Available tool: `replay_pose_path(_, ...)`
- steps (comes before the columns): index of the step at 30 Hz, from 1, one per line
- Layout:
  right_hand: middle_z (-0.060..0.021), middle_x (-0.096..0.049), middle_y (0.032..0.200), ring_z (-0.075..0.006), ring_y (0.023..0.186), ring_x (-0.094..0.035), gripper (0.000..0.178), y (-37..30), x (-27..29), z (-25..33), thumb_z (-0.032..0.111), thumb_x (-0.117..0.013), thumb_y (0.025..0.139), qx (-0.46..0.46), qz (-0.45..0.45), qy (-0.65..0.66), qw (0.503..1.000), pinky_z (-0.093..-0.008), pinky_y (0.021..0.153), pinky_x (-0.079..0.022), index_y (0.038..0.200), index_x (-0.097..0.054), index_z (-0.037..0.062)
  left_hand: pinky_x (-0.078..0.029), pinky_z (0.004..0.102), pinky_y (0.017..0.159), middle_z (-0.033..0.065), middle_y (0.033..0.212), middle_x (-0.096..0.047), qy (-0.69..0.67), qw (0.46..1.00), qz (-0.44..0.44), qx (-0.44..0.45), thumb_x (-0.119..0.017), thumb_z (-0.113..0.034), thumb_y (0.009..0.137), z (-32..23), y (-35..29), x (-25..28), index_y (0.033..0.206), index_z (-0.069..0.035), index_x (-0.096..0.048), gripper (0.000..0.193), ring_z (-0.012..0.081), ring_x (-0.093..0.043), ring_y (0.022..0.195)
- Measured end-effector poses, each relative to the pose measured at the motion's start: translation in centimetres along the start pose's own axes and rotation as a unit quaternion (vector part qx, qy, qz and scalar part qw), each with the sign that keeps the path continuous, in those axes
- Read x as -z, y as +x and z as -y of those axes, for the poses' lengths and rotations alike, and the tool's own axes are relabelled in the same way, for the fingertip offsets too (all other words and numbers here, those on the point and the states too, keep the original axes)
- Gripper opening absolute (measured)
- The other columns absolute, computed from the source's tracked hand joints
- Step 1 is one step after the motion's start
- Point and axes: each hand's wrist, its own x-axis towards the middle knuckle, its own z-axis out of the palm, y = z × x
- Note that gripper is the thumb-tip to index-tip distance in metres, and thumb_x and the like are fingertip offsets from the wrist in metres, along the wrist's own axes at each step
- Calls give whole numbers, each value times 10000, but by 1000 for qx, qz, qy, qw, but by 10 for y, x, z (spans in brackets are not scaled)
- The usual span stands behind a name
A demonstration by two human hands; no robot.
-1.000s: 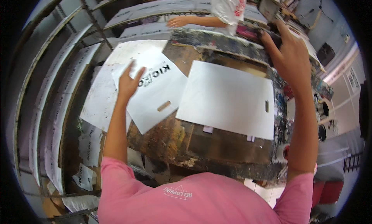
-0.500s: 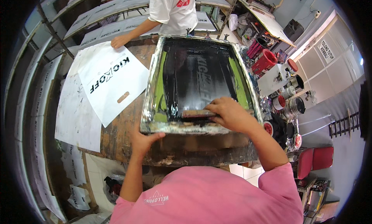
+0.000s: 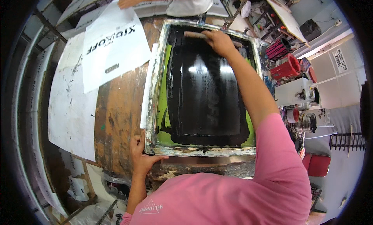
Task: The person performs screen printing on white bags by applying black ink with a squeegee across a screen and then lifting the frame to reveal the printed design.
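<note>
A screen printing frame [image 3: 202,151] lies on the worktable before me, its mesh coated with black ink [image 3: 202,120] inside green margins. My right hand [image 3: 219,42] reaches to the far end of the screen, closed on a squeegee [image 3: 194,35] that lies across the mesh. At the frame's near left corner, my left hand [image 3: 143,157] holds on, thumb along the front edge and fingers by the left side. Left of the frame, a co-worker's hand [image 3: 130,1] lifts a white printed bag [image 3: 116,46] by its far corner; a handle slot shows near its lower end.
White sheets [image 3: 72,108] cover the left of the stained wooden table [image 3: 116,120]. Drying racks [image 3: 37,89] with printed bags stand along the left. Red buckets [image 3: 285,69] and ink tins [image 3: 307,122] crowd the right side, near a red chair [image 3: 316,164].
My right hand has pushed the squeegee from the near end to the far end of the screen. The co-worker has raised the printed bag and moved it away. My view has shifted.
</note>
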Motion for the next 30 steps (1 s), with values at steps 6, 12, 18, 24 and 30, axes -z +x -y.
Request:
replay_pose_path(6,-90,-725,1021,-332,1027,-726,406,-20,-8,32,509,-728,966,-31,-22,-40,999,-509,806,-601,1221,-743,194,-492,387,859,62,1058,-542,0,1000,4,6,-1082,-385,397,-3,2,1,1514,-29,-632,1256,249,-554,976)
replay_pose_path(12,-77,-708,998,-319,991,-714,377,-103,30,104,468,-770,935,-21,-17,-10,1000,-470,777,-597,1163,-753,169,-493,387,875,69,1086,-557,13,999,-2,-31,-1084,-349,408,-2,4,1,1514,-14,-623,1245,253,-553,991)
replay_pose_path(18,-87,-672,972,-311,939,-683,407,-197,73,172,363,-836,870,-45,19,49,998,-451,767,-585,1196,-735,141,-508,384,963,98,1145,-582,-19,1000,-11,-4,-1064,-165,433,-4,1,0,1233,44,-696,906,284,-593,1072)
replay_pose_path(24,-87,-657,975,-304,938,-660,471,-273,117,231,344,-852,851,-63,50,72,994,-428,743,-585,1245,-734,114,-512,377,960,92,1138,-599,-34,999,-20,-29,-1050,-145,513,-7,2,0,1232,37,-716,813,284,-616,1059)
replay_pose_path(30,-128,-661,967,-336,881,-700,393,-278,139,235,409,-800,914,-66,109,83,988,-465,699,-589,1101,-697,79,-515,380,924,86,1113,-581,-18,1000,-7,-21,-1062,-224,568,-8,-5,3,1367,-4,-696,906,266,-608,1034)
